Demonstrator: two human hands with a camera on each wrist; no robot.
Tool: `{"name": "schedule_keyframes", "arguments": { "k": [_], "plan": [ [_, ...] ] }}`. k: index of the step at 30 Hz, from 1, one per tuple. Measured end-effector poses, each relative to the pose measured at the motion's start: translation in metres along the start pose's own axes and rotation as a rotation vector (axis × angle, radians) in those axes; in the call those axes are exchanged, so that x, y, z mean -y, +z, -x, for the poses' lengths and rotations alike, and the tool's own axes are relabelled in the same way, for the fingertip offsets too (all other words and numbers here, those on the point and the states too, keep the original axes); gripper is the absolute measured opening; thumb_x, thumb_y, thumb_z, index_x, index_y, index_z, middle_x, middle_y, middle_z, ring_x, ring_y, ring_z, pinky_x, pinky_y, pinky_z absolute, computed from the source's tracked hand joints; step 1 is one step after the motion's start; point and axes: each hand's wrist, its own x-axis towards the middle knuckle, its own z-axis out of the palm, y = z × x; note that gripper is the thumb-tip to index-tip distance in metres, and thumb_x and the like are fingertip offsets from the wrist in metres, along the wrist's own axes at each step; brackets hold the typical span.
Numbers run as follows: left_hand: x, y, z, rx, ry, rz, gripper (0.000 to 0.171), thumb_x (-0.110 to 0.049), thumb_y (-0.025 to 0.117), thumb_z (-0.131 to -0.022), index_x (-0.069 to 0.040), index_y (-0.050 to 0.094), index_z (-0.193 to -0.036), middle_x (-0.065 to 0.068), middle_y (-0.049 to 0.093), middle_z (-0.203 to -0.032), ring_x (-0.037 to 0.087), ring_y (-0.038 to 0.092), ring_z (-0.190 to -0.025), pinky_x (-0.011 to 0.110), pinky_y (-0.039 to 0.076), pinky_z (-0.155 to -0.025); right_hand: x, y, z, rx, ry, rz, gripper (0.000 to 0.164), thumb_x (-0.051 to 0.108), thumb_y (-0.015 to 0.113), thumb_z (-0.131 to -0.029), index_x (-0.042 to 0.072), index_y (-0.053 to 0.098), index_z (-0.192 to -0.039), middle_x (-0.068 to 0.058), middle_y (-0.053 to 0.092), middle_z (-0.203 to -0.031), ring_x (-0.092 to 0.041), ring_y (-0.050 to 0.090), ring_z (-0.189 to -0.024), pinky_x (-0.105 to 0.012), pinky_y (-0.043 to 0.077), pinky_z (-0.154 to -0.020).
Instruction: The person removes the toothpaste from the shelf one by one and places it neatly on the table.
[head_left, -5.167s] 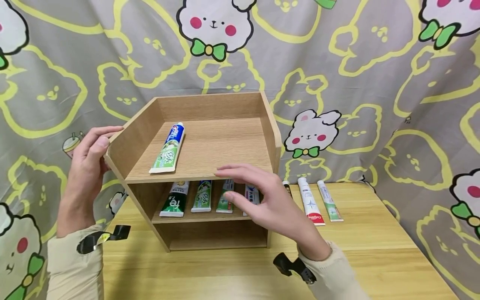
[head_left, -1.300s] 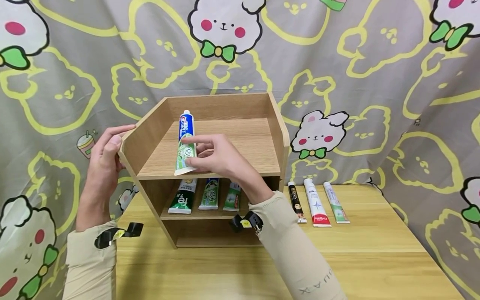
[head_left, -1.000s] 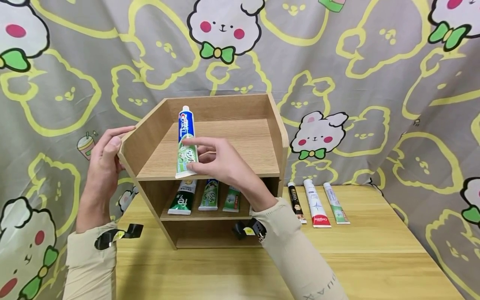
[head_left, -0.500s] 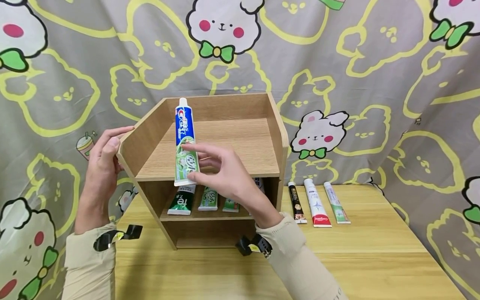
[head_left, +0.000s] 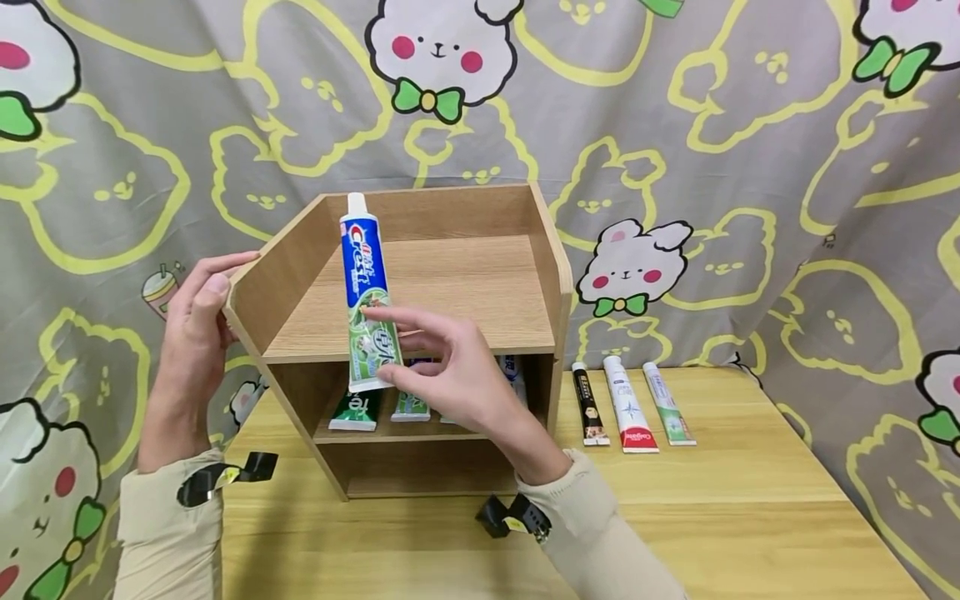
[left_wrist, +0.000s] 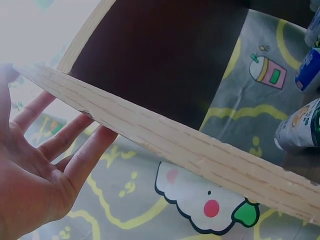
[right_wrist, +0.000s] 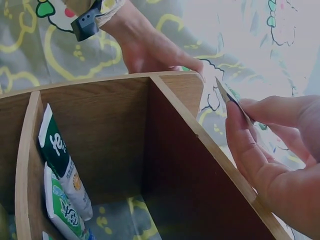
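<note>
My right hand (head_left: pixel 450 367) pinches a blue, white and green Crest toothpaste tube (head_left: pixel 363 292) between thumb and fingers. The tube is held above the front edge of the top board of a wooden shelf (head_left: pixel 465 300), its white cap upward. In the right wrist view, the tube shows nearly edge-on. My left hand (head_left: pixel 197 325) holds the front corner of the shelf's left side panel (left_wrist: pixel 165 132). On the middle board lie several toothpaste tubes, including a dark green one (right_wrist: pixel 57 142) and a green-and-white one (right_wrist: pixel 65 205); the held tube and right hand partly hide them.
On the wooden table (head_left: pixel 712 483), right of the shelf, lie a black tube (head_left: pixel 588 404), a white-and-red Colgate tube (head_left: pixel 630 408) and a white-and-green tube (head_left: pixel 669 404). A patterned curtain (head_left: pixel 675 100) hangs behind the shelf.
My right hand has picked the Crest tube off the top board and drawn it toward me, past the front edge. My left hand stays at the side panel.
</note>
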Motion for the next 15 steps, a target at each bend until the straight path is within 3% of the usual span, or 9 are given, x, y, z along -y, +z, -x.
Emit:
{"name": "schedule_keyframes", "arguments": {
  "k": [7,15],
  "plan": [
    [0.002,0.0,-0.001,0.025,0.021,0.016,0.04,-0.021,0.046,-0.103,-0.003,0.062,-0.135,0.011,0.066,-0.119,0.017,0.069,-0.086,0.026,0.059,-0.061,-0.001,0.001,0.012,-0.024,-0.001,-0.023,0.051,-0.007,0.073,-0.09,0.008,0.065,-0.138,-0.002,0.061,-0.142,-0.018,0.068,-0.111,-0.036,0.059,-0.087],
    [0.001,-0.001,0.0,0.01,0.017,0.001,0.041,-0.023,0.046,-0.102,-0.003,0.062,-0.135,0.012,0.065,-0.12,0.019,0.069,-0.087,0.026,0.059,-0.061,0.001,0.002,0.026,-0.042,-0.04,-0.012,0.05,-0.009,0.073,-0.088,0.006,0.066,-0.136,-0.003,0.064,-0.138,-0.018,0.068,-0.108,-0.037,0.059,-0.086]
  ]
}}
